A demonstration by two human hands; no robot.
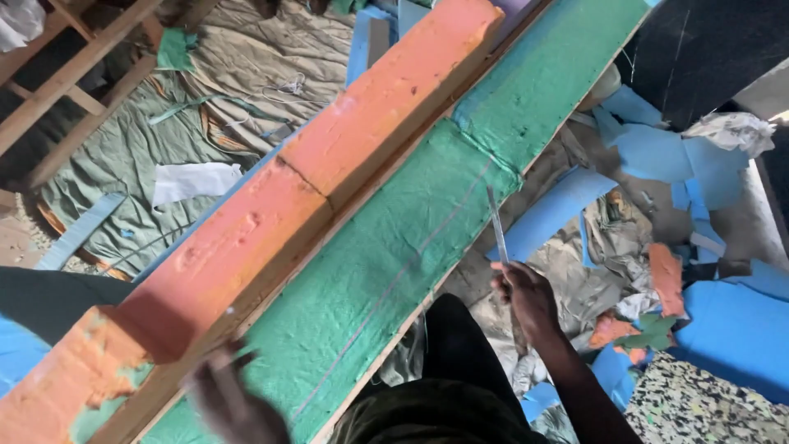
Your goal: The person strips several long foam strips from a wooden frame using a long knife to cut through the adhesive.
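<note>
Green foam point(394, 247) lies along wooden frame, beside orange foam point(329, 164). Our right hand point(524, 294) pinches thin blade point(496, 222) at foam's edge; left hand point(230, 403) blurred, grip unreadable. We judge: keep blade on marked line, left pressing foam flat.

No packages, labels, signs or screens.

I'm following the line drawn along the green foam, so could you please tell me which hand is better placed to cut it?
Probably the right hand: it grips the thin blade at the green foam edge. The blurred left hand holds nothing clearly visible.
</note>
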